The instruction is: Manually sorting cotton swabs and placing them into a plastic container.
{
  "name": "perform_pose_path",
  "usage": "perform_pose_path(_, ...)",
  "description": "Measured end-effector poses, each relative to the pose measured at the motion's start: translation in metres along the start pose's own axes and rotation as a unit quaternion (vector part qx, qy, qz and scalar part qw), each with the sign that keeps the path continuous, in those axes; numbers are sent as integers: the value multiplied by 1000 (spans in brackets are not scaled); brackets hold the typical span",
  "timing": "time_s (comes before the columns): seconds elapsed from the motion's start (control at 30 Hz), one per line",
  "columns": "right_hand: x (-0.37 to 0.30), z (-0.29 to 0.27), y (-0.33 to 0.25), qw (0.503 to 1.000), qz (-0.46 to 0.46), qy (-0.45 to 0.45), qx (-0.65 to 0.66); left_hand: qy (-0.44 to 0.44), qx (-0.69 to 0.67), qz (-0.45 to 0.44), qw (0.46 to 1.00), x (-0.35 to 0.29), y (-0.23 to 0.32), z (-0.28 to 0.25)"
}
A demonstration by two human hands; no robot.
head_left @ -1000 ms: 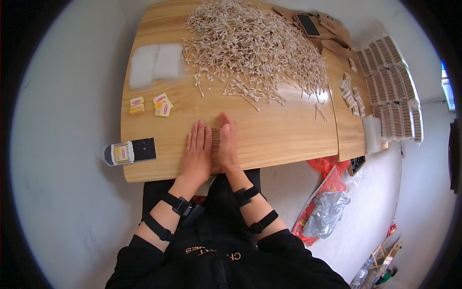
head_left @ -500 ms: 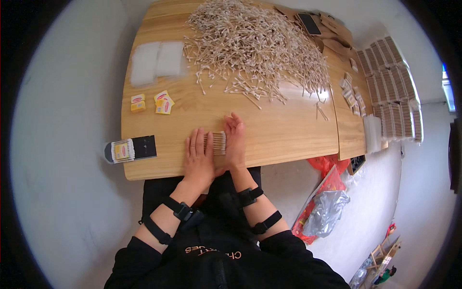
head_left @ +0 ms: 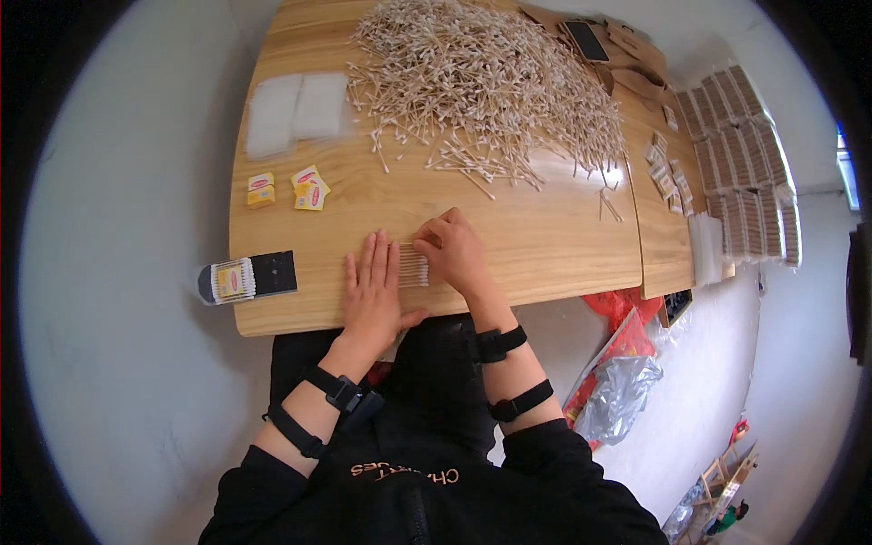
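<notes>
A neat row of cotton swabs (head_left: 413,272) lies side by side on the wooden table near its front edge. My left hand (head_left: 370,283) rests flat along the left ends of the row, fingers stretched out and covering those ends. At the far right corner of the row, my right hand (head_left: 454,252) is closed in a pinch, thumb and forefinger on the end of a cotton swab. The right hand's other fingers are curled. White tips show along the row's right side, below the right hand.
A big heap of loose swabs (head_left: 481,86) covers the table's far side. To the left lie clear plastic bags (head_left: 274,113), yellow cards (head_left: 310,188) and a black holder (head_left: 274,272) with packed swabs. A phone (head_left: 586,41) and stacked swab packs (head_left: 743,163) are at right.
My right hand has gone from lying open along the row's right side to pinching at its far right corner. The left hand has stayed nearly in place, still flat.
</notes>
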State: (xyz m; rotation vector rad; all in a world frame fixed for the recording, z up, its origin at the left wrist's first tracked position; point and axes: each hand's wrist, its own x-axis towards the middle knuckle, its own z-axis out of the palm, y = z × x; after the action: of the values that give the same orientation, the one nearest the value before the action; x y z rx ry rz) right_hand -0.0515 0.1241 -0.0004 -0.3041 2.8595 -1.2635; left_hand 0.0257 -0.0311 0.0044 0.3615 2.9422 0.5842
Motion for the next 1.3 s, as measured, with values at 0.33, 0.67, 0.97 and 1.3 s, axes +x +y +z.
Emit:
perform_pose_path(0.33, -9, 22, 10, 888, 142, 191, 395, -7, 0, -7, 1000, -3, -4, 0)
perform_pose_path(0.67, -30, 74, -34, 935, 67, 147, 316, 31, 155, -1, 987, -3, -27, 11)
perform_pose_path(0.97, -21, 138, -108, 969, 20, 150, 195, 0, 194, -28, 981, -34, -92, -29)
perform_pose_path(1.3, -2, 151, -114, 958, 7, 145, 246, 24, 129, -99, 986, -62, -133, -54)
